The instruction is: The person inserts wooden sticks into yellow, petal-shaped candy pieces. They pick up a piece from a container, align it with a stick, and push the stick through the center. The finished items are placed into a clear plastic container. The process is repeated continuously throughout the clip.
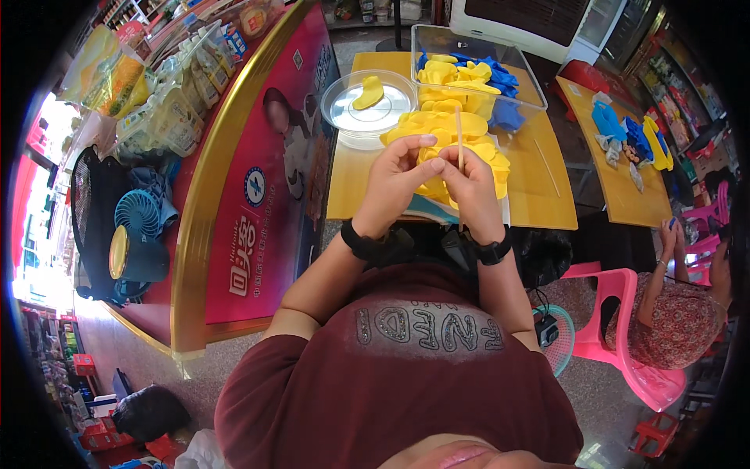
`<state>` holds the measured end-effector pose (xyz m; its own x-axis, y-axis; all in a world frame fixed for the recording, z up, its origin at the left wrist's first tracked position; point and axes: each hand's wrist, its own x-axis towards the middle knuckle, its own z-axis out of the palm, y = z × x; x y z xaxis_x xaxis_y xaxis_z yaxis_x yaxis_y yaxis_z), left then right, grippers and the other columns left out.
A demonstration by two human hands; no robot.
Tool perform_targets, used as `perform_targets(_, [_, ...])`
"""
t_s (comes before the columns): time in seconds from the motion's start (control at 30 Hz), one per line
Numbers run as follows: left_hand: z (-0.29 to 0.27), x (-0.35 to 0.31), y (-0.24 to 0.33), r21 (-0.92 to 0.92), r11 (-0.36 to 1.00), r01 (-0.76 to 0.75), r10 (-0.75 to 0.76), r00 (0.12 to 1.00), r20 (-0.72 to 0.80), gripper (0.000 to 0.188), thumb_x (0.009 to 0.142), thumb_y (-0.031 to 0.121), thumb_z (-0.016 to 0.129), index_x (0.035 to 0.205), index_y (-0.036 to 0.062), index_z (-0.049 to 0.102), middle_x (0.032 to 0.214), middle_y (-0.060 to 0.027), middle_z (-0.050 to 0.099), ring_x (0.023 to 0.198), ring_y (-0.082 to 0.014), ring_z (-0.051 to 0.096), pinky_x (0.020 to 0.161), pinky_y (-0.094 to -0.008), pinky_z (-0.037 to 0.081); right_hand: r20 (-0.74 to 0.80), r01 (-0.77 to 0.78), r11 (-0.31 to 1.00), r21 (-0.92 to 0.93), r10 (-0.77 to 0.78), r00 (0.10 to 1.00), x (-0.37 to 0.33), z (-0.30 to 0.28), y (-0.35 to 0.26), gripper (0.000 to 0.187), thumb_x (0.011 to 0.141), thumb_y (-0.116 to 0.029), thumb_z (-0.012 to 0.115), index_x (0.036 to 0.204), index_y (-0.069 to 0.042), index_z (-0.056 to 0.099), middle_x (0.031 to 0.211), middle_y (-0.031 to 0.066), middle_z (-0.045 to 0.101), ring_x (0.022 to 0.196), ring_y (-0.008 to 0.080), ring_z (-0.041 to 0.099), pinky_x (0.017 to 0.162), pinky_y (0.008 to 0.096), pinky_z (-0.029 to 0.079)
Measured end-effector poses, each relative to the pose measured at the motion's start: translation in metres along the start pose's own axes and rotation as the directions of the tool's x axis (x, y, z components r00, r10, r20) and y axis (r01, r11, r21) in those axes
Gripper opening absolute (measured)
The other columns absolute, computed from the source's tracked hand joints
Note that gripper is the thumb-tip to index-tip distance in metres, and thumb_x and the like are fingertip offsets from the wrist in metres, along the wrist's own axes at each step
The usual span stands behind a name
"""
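Observation:
Both my hands meet above the near edge of a yellow wooden table [351, 184]. My right hand [475, 195] pinches a thin wooden stick [459, 129], which stands nearly upright in the view. Beside it, my left hand [397, 176] is closed, its thumb against the right fingers; whatever it pinches is hidden. Just beyond the hands lies a heap of soft yellow cut-out pieces [437, 123]. A clear plastic box [531, 86] behind holds more yellow pieces [461, 76] and blue pieces [500, 72]. One yellow piece [369, 93] rests in a round clear tub [334, 112].
Another stick [548, 168] lies on the table's right part. A pink counter [262, 187] with gold edging stands at the left. Rightward are a second table [625, 191] with blue and yellow pieces, a pink chair [621, 313] and a seated person [676, 320].

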<state>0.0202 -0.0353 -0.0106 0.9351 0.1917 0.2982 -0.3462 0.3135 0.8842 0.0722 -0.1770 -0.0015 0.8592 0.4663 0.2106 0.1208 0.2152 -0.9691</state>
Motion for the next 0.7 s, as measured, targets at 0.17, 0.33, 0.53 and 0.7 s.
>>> perform_targets(0.17, [-0.013, 0.005, 0.009, 0.084, 0.996, 0.04, -0.049, 0.994, 0.103, 0.034, 0.085, 0.001, 0.07, 0.116, 0.0016, 0.059, 0.108, -0.0025, 0.06, 0.097, -0.0086, 0.057, 0.084, -0.0222, 0.048, 0.071, -0.185, 0.929, 0.319, 0.171, 0.983, -0.001, 0.002, -0.005, 0.011, 0.092, -0.013, 0.061, 0.099, -0.005, 0.058, 0.066, -0.007, 0.044, 0.049, 0.0003, 0.033, 0.044, 0.0181, 0.022])
perform_targets(0.33, [-0.026, 0.01, 0.004, 0.219, 0.972, -0.087, 0.062, 0.991, 0.121, 0.035, 0.082, -0.004, 0.068, 0.116, 0.0034, 0.06, 0.103, -0.0005, 0.061, 0.087, -0.0061, 0.057, 0.073, -0.0198, 0.046, 0.055, -0.166, 0.915, 0.368, 0.157, 0.986, -0.004, 0.01, -0.004, 0.011, 0.093, -0.013, 0.06, 0.099, -0.005, 0.057, 0.065, -0.0069, 0.043, 0.049, 0.0002, 0.033, 0.044, 0.0177, 0.023])
perform_targets(0.53, [-0.026, 0.014, -0.012, 0.609, 0.734, -0.302, 0.414, 0.909, -0.047, 0.032, 0.08, -0.015, 0.051, 0.105, 0.002, 0.06, 0.096, -0.0028, 0.059, 0.091, -0.0095, 0.058, 0.076, -0.0216, 0.047, 0.091, -0.124, 0.943, 0.31, 0.101, 0.991, -0.009, 0.024, 0.005, 0.01, 0.094, -0.013, 0.06, 0.099, -0.005, 0.057, 0.067, -0.006, 0.045, 0.05, 0.0012, 0.033, 0.045, 0.0188, 0.025])
perform_targets(0.7, [-0.01, 0.01, -0.01, -0.128, 0.988, -0.089, 0.057, 0.969, -0.239, 0.034, 0.076, -0.018, 0.044, 0.102, 0.0011, 0.056, 0.099, -0.0054, 0.057, 0.093, -0.0148, 0.058, 0.085, -0.025, 0.048, 0.017, 0.022, 0.992, 0.126, -0.024, 1.0, -0.008, 0.023, 0.007, 0.014, 0.091, -0.012, 0.063, 0.1, -0.004, 0.057, 0.069, -0.0047, 0.047, 0.055, 0.0016, 0.037, 0.048, 0.0179, 0.028])
